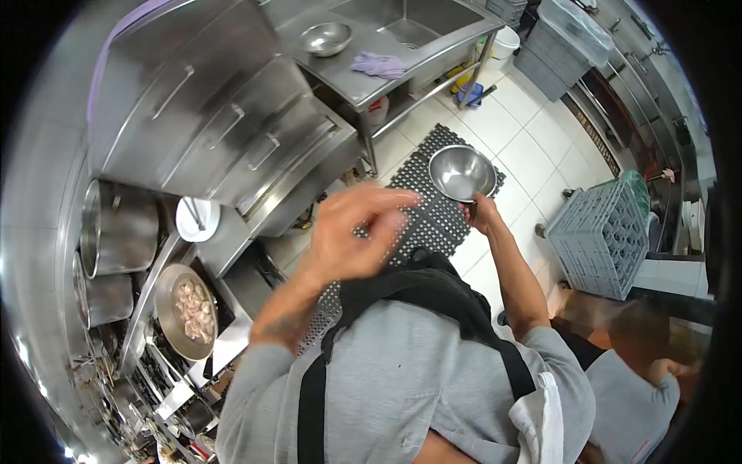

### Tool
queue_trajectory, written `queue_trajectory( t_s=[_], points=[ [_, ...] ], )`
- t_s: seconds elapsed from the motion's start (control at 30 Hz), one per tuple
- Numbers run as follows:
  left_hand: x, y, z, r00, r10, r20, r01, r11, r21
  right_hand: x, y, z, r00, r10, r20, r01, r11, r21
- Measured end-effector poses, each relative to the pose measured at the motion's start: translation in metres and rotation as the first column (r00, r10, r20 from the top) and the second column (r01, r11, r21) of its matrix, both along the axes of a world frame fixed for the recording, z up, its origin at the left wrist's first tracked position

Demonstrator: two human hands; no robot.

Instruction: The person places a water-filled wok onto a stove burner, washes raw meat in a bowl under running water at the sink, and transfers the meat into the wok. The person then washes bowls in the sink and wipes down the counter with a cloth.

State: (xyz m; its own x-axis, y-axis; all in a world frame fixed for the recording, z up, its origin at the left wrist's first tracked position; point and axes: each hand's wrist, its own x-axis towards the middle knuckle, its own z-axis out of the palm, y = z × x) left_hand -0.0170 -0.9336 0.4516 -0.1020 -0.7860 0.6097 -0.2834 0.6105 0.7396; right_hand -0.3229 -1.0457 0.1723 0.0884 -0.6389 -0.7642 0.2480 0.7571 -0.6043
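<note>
Floor: we're out over pale square tiles [522,158], grout lines running right across this tight kitchen.
Steel wall: a big bank of stainless panels [193,116] rises on the left, three bar handles stepping down its front.
Sink side: straight ahead, a steel counter [352,81] with a sink basin [440,19] let into it, shiny and scuffed.
Mat: black, perforated rubber matting [433,224] lies on the tiles right below the arms.
Right flank: a grey lattice crate [591,236] stands on casters, and just behind it, low at the edge, a co-worker's grey sleeve [630,398].
Stove side: far left, a tall steel pot [127,228], and nearer us a wide pan [170,298] with pale, chunky pieces of food [195,311] in it.
Bowl in play: here's the shiny metal bowl [462,172], up above the mat, mouth facing us; its contents, if any, can't be made out.
Right hand: the right hand [482,213] has it, gripping the near rim.
Left hand: out front comes the left hand [359,232], blurred, fingers loosely curved and apart from the thumb, nothing visible in it, clear of the bowl.
Counter bits: another metal bowl [325,39], and beside it a crumpled purple cloth [379,66].
</note>
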Motion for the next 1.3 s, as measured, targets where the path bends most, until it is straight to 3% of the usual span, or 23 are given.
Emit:
queue_trajectory(
  t_s=[0.07,0.13,0.23,0.33,0.43,0.5,0.53,0.6,0.63,0.7,0.83,0.87,0.93,1.0,1.03,1.07,1.1,1.13,1.17,1.2,1.23,1.27,1.3],
  points=[
    [-0.040,-0.038,0.080,0.914,-0.268,0.303,0.366,0.869,-0.333,-0.018,-0.034,0.013,0.997,0.002,-0.074,-0.005,0.999,-0.038],
    [-0.067,-0.070,0.113,0.811,-0.338,0.478,0.546,0.731,-0.410,-0.042,-0.077,0.005,0.994,-0.038,0.101,0.047,0.995,-0.084],
    [-0.088,-0.136,0.121,0.740,-0.376,0.558,0.641,0.645,-0.416,-0.052,-0.137,0.034,0.995,-0.092,0.049,0.096,0.992,-0.077],
    [-0.093,-0.213,0.107,0.778,-0.346,0.524,0.590,0.689,-0.421,-0.067,-0.209,0.035,0.989,-0.114,0.099,0.122,0.989,-0.079],
    [-0.088,-0.322,0.043,0.908,-0.177,0.381,0.242,0.961,-0.131,-0.068,-0.295,0.042,0.990,-0.105,0.093,0.119,0.979,-0.165],
    [-0.080,-0.411,-0.066,0.982,-0.100,0.161,0.041,0.942,0.334,-0.055,-0.348,0.059,0.998,-0.045,0.033,0.051,0.973,-0.223],
    [-0.067,-0.447,-0.130,0.980,-0.055,0.193,-0.064,0.826,0.561,-0.049,-0.379,0.071,1.000,-0.021,-0.023,0.015,0.967,-0.253],
    [-0.042,-0.477,-0.206,0.983,0.049,0.177,-0.151,0.763,0.629,-0.036,-0.426,0.088,0.996,-0.015,-0.090,-0.010,0.961,-0.275],
    [-0.032,-0.499,-0.220,0.984,0.053,0.171,-0.150,0.768,0.623,-0.023,-0.452,0.102,0.947,0.022,-0.321,-0.136,0.931,-0.338],
    [-0.019,-0.524,-0.226,0.981,0.158,-0.109,0.001,0.565,0.825,-0.015,-0.499,0.114,0.765,0.151,-0.625,-0.416,0.857,-0.303],
    [-0.012,-0.602,-0.179,0.854,0.351,-0.383,0.237,0.394,0.888,0.020,-0.603,0.126,0.584,0.589,-0.558,-0.774,0.611,-0.165],
    [-0.004,-0.617,-0.199,0.841,0.376,-0.389,0.227,0.406,0.885,0.034,-0.632,0.118,0.511,0.680,-0.525,-0.833,0.542,-0.109],
    [0.015,-0.637,-0.268,0.881,0.333,-0.336,0.064,0.620,0.782,0.065,-0.696,0.110,0.317,0.864,-0.391,-0.940,0.342,-0.007],
    [0.020,-0.646,-0.278,0.848,0.439,-0.296,-0.049,0.621,0.783,0.104,-0.773,0.100,0.336,0.834,-0.437,-0.939,0.331,-0.091],
    [0.017,-0.649,-0.267,0.760,0.571,-0.310,-0.058,0.535,0.843,0.125,-0.828,0.075,0.194,0.581,-0.790,-0.981,0.121,-0.152],
    [0.012,-0.652,-0.262,0.648,0.697,-0.308,-0.050,0.442,0.895,0.148,-0.881,0.051,0.109,0.185,-0.977,-0.986,-0.107,-0.130],
    [0.007,-0.658,-0.269,0.590,0.752,-0.294,-0.089,0.423,0.902,0.176,-0.915,0.062,0.172,-0.074,-0.982,-0.976,-0.145,-0.160],
    [0.002,-0.662,-0.278,0.672,0.733,-0.107,-0.157,0.282,0.947,0.208,-0.971,0.052,0.081,-0.253,-0.964,-0.969,-0.245,-0.017],
    [0.001,-0.662,-0.279,0.703,0.706,0.090,-0.243,0.119,0.963,0.236,-1.026,0.029,-0.010,-0.285,-0.958,-0.973,-0.220,0.075],
    [-0.013,-0.671,-0.256,0.612,0.791,0.014,-0.256,0.181,0.950,0.263,-1.064,0.018,0.039,-0.317,-0.948,-0.956,-0.286,0.057],
    [-0.018,-0.677,-0.245,0.650,0.748,0.132,-0.335,0.127,0.934,0.288,-1.102,0.007,0.088,-0.348,-0.933,-0.935,-0.351,0.043],
    [-0.033,-0.678,-0.262,0.544,0.832,0.113,-0.369,0.117,0.922,0.314,-1.140,-0.003,0.138,-0.378,-0.915,-0.910,-0.414,0.034],
    [-0.037,-0.688,-0.240,0.570,0.780,0.257,-0.461,0.045,0.886,0.351,-1.195,-0.036,0.120,-0.698,-0.706,-0.808,-0.482,0.340]
  ],
)
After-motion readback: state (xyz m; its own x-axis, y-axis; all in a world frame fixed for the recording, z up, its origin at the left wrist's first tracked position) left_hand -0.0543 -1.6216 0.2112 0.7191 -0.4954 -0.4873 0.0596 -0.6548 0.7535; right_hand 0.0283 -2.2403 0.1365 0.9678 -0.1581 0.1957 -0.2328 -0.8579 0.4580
